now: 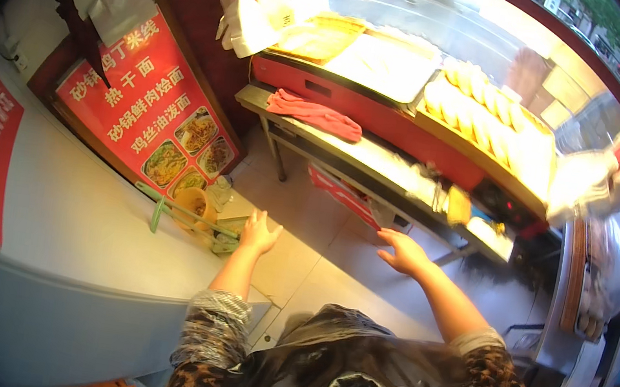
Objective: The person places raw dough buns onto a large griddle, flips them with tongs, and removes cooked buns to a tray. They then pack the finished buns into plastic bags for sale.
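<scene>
My left hand (260, 235) hovers over the floor with its fingers spread and nothing in it. Nearest to it are a green dustpan (228, 235) with a long handle and a yellow bin (195, 207). To the right, my right hand (405, 253) is held out, palm down, thumb apart from the fingers, also without anything in it. Ahead of both hands stands a narrow metal bench (374, 161), and a folded red cloth (315, 116) lies on its left part. Behind it, a lit red food counter (324, 91) carries a tray of pale golden rolls (475, 116).
A wall board (140, 89) with writing and noodle pictures leans at left; a dark folded umbrella (81, 25) hangs over it. A pale worktop or cabinet top (88, 210) flanks my left arm. At right stands a shelf (559, 323) with bagged goods. A red box (342, 195) sits under the bench.
</scene>
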`<state>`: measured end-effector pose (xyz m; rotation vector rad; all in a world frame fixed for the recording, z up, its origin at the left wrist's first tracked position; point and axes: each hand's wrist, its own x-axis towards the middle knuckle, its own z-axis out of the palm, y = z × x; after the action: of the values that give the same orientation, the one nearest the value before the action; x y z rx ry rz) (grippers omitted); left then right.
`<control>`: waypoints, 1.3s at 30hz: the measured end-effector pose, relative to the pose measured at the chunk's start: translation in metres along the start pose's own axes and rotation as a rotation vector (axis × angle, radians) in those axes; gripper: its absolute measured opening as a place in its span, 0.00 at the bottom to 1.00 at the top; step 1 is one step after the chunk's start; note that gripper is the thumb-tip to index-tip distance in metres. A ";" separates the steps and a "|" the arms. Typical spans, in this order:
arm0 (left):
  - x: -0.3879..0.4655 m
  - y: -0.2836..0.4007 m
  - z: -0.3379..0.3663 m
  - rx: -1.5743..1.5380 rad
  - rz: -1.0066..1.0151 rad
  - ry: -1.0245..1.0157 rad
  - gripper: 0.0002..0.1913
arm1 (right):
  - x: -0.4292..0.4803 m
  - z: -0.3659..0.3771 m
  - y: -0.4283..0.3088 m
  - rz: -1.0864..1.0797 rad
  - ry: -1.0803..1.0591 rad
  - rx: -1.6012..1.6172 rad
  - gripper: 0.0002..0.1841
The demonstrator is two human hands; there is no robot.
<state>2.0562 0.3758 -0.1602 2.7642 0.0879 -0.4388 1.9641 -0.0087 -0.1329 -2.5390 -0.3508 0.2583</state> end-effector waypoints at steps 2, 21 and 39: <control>0.043 0.007 -0.020 -0.026 0.044 0.062 0.40 | 0.073 -0.018 -0.002 -0.115 -0.033 -0.077 0.29; 0.478 0.077 -0.054 0.070 0.513 0.352 0.33 | 0.519 -0.003 0.021 -0.249 -0.046 -0.334 0.38; 0.467 0.114 -0.080 -2.046 -0.584 -0.842 0.29 | 0.491 -0.020 0.041 0.555 -0.183 2.248 0.30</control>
<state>2.5356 0.2991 -0.1972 0.4343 0.6506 -0.8552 2.4421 0.0957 -0.1925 -0.3096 0.4533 0.5836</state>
